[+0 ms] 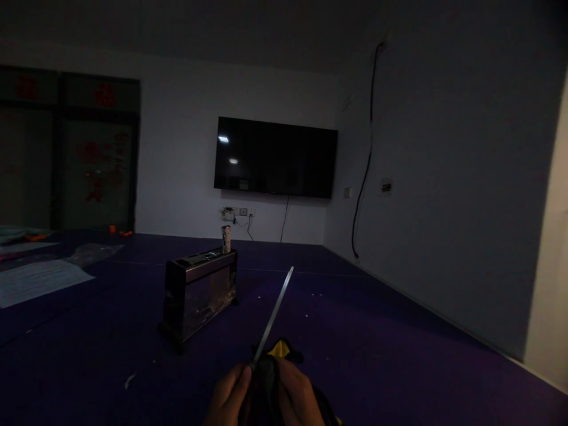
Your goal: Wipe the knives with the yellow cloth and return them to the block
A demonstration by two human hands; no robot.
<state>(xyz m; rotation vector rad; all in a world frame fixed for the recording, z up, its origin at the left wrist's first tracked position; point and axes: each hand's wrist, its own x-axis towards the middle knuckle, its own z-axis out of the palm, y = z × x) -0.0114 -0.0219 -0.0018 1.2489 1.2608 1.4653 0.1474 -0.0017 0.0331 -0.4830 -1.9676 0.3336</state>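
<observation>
The left fingers (239,381) pinch the lower end of a metal rod (276,310) pointing away from them; the right fingers (296,381) close on black-and-yellow fabric (266,378).

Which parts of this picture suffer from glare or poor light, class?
Head view: mostly dim; head view: two bright reflections glare on the television screen; head view: the dark item between the left hand and the right hand loses detail in the gloom, while the rod shows pale.
</observation>
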